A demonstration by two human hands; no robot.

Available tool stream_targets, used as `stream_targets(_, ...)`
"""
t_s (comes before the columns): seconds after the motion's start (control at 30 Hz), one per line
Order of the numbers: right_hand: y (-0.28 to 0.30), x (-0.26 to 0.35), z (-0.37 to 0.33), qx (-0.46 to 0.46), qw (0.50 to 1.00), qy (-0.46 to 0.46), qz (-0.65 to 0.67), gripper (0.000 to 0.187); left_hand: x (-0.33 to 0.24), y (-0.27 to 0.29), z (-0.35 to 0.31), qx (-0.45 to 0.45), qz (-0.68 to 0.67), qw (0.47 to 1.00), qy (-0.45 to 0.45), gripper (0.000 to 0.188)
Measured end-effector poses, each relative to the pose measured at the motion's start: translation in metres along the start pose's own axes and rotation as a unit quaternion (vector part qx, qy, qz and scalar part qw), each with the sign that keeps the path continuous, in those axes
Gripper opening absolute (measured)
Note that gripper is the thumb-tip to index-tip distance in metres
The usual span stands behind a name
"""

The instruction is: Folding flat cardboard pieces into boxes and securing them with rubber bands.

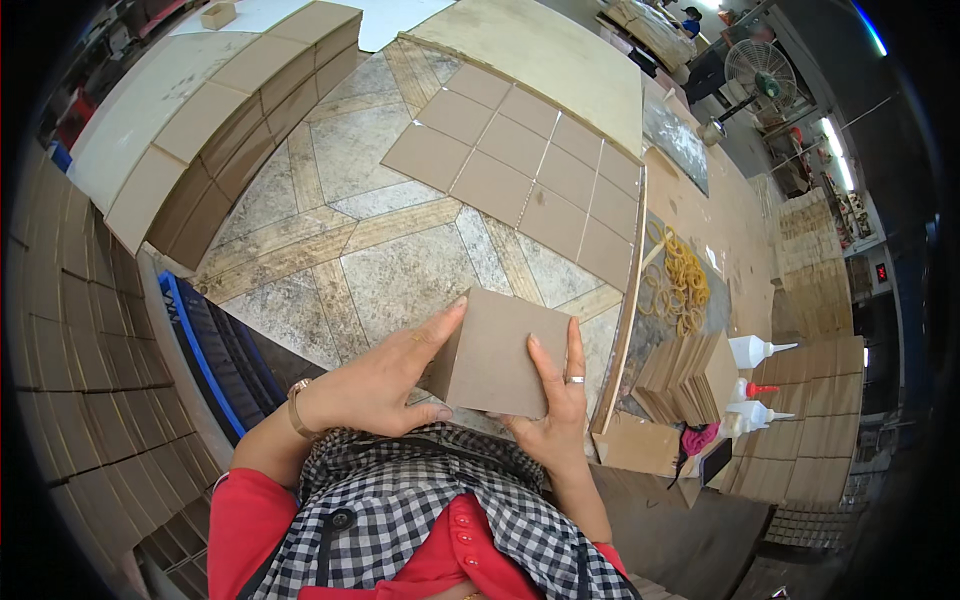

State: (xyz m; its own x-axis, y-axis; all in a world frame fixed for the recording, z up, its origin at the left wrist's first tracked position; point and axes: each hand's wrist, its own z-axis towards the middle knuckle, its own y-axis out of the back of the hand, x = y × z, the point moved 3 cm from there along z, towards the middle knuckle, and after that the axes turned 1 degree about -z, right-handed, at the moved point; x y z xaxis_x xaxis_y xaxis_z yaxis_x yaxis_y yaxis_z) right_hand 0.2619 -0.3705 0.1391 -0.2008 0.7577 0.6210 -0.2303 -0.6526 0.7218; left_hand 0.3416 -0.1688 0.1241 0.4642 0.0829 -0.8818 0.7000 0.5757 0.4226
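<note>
Brown box (500, 355) sat between both hands, over the near part of the patterned tabletop (400, 275); whether it touched that surface could not be told. The left hand (370, 385) grasped its left side and the right hand (560, 410) its upper face and right edge, neither nearer, and its squarish face showed no clear long axis.

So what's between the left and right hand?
A brown box, with the left hand and right hand both on it; shows in the head view.
</note>
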Motion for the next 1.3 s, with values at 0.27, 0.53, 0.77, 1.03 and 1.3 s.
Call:
stream_targets(0.27, 0.004, 0.006, 0.001, 0.029, 1.0, -0.002, -0.008, 0.092, -0.009, 0.003, 0.003, 0.034, 0.136, 0.99, -0.005, 0.089)
stream_targets(0.53, 0.036, -0.041, -0.01, -0.041, 0.952, -0.094, 0.288, 0.051, -0.037, 0.009, 0.01, -0.002, 0.297, 0.955, 0.02, 0.081)
stream_targets(0.77, 0.111, -0.134, 0.021, -0.215, 0.92, -0.239, -0.226, 0.016, -0.029, 0.004, 0.016, 0.02, 0.328, 0.944, -0.009, 0.08)
stream_targets(1.03, 0.09, -0.214, 0.06, -0.005, 0.862, -0.333, -0.382, 0.018, -0.026, 0.008, 0.013, 0.011, 0.247, 0.969, -0.009, 0.085)
stream_targets(1.3, 0.109, -0.228, 0.08, -0.055, 0.874, -0.41, -0.254, 0.021, -0.02, 0.018, 0.015, -0.032, 0.113, 0.993, 0.0, 0.08)
